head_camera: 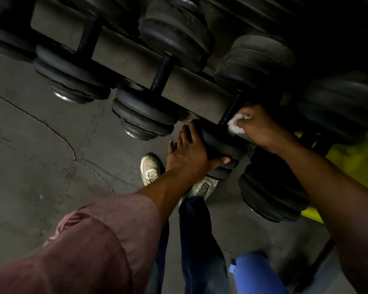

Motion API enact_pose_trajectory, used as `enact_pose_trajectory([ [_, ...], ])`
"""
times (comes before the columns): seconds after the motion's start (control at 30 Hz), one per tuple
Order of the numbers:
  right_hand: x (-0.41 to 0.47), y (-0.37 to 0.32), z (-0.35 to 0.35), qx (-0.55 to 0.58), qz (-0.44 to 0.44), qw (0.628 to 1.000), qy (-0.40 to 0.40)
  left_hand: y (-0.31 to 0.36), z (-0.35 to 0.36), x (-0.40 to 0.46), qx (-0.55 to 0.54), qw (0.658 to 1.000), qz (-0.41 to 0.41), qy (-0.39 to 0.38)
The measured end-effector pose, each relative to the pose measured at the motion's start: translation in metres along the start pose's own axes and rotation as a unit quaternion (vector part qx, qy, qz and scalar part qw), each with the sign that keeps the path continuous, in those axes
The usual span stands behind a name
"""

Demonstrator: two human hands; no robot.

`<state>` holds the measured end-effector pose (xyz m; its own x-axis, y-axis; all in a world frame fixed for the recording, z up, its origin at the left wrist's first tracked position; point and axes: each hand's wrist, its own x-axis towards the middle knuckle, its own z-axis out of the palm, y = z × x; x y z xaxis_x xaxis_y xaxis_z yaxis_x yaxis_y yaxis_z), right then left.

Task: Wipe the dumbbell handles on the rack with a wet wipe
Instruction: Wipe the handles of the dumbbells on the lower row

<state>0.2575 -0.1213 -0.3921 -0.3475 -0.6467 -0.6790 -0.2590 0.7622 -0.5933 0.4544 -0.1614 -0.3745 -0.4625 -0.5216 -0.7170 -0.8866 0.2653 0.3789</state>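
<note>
My right hand (261, 127) is right of centre in the frame, its fingers pinched shut around the bunched white wet wipe (235, 125), and the wipe is pressed against the dark handle (232, 110) of the dumbbell I am working on. That handle runs on a slant from upper right down to lower left, crossing the rack rail (123, 58), and it lies just to the left of my right fingertips, touching the wipe. My left hand (188, 154) is lower and to the left, spread open and cupped over the near weight head (221, 143), thumb underneath, steadying it rather than gripping the bar. So the right hand is the nearer one to the handle. I judge the next stroke should follow that slant, up along the bar.
</note>
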Motion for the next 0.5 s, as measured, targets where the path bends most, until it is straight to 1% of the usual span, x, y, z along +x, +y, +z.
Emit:
enact_pose_trajectory([
  [0.03,-0.004,-0.006,0.001,-0.033,-0.037,0.998,0.048,0.000,0.000,0.000,0.001,1.000,0.002,0.003],
  [0.07,-0.008,-0.013,0.002,-0.107,-0.081,0.985,0.108,-0.001,0.001,0.000,0.002,1.000,0.004,0.008],
  [0.1,-0.012,-0.016,0.003,-0.183,-0.136,0.962,0.152,-0.001,0.002,-0.001,0.002,1.000,0.005,0.010],
  [0.13,-0.013,-0.015,0.005,-0.234,-0.189,0.938,0.171,-0.002,0.002,-0.001,0.002,1.000,0.006,0.010],
  [0.2,-0.009,-0.005,0.010,-0.297,-0.227,0.916,0.142,-0.002,0.002,0.000,0.001,1.000,0.005,0.005],
  [0.23,-0.007,0.001,0.013,-0.358,-0.231,0.895,0.130,-0.002,0.002,0.001,0.003,1.000,0.004,0.002],
  [0.3,-0.002,0.012,0.016,-0.471,-0.246,0.839,0.119,-0.001,0.002,0.001,0.005,1.000,0.004,-0.002],
  [0.37,0.001,0.012,0.016,-0.539,-0.261,0.795,0.102,-0.002,0.002,0.002,0.002,1.000,0.004,0.001],
  [0.43,0.002,0.006,0.015,-0.614,-0.249,0.745,0.076,-0.003,0.002,0.002,-0.002,1.000,0.003,0.003],
  [0.5,0.005,0.000,0.012,-0.691,-0.227,0.684,0.055,-0.004,0.003,0.003,-0.004,1.000,0.001,0.001],
])
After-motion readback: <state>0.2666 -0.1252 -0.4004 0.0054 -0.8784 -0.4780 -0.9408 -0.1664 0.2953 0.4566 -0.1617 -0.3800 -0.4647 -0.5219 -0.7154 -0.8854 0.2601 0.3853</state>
